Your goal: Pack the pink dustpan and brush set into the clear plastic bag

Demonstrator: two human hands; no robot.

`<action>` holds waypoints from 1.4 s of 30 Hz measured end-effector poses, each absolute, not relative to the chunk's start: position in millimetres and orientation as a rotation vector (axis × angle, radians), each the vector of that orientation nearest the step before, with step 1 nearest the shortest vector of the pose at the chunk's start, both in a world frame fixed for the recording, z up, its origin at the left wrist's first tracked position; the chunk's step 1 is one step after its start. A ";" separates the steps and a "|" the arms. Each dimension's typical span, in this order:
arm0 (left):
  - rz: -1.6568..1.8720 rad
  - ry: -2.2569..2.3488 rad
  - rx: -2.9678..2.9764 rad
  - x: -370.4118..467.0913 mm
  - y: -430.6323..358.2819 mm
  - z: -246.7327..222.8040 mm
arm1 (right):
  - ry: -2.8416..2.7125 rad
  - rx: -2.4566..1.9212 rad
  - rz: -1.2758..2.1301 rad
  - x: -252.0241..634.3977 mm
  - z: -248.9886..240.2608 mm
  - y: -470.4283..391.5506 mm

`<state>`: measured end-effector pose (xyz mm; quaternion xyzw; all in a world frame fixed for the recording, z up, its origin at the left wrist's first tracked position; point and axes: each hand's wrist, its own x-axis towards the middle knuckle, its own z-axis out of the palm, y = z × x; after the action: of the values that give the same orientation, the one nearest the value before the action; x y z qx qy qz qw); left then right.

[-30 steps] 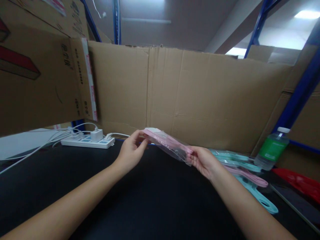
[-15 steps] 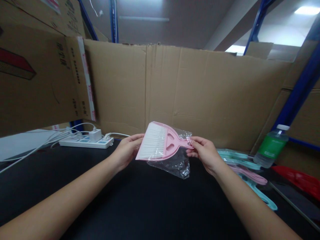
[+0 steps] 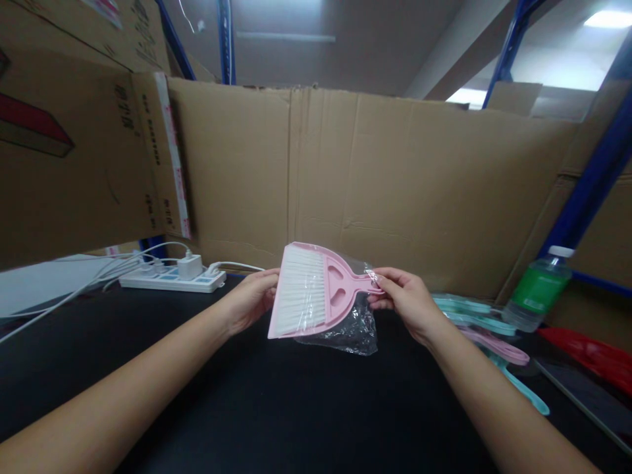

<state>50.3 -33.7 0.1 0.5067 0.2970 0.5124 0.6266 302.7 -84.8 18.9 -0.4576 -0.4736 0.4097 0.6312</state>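
Note:
A pink dustpan [image 3: 345,289] with a white-bristled brush [image 3: 300,289] nested in it is held up above the black table. Clear plastic wrap [image 3: 348,332] covers part of the set and hangs below it. My right hand [image 3: 402,299] pinches the handle end at the right, through the plastic. At the wide end, my left hand [image 3: 251,299] holds the dustpan's left edge, its fingertips partly hidden behind the pan.
On the black table [image 3: 296,415], a white power strip [image 3: 170,280] with cables lies at left. At right are several wrapped turquoise and pink pieces [image 3: 503,345], a green-labelled bottle [image 3: 538,289], a red item [image 3: 587,355] and a dark flat device [image 3: 582,401]. Cardboard [image 3: 375,178] stands behind.
The dustpan and brush have tilted so that their front face shows more fully, with the wide end's lower corner lower. My left hand has shifted slightly left.

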 end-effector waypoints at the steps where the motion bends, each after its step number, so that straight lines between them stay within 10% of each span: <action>1: 1.169 0.692 1.156 50.4 -33.5 -0.2 | -1.087 -1.050 0.941 302.8 18.9 -84.8; 24: 1.384 0.678 1.023 54.1 -31.1 4.4 | -1.158 -1.186 1.017 307.8 19.5 -85.6; 42: 0.699 0.786 1.280 39.1 -39.1 1.3 | -1.016 -1.241 0.851 313.3 23.6 -83.7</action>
<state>39.1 -39.1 1.3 0.5693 0.3497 0.3108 0.6761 313.3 -83.7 23.6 -0.5388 -0.4412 0.3696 0.6152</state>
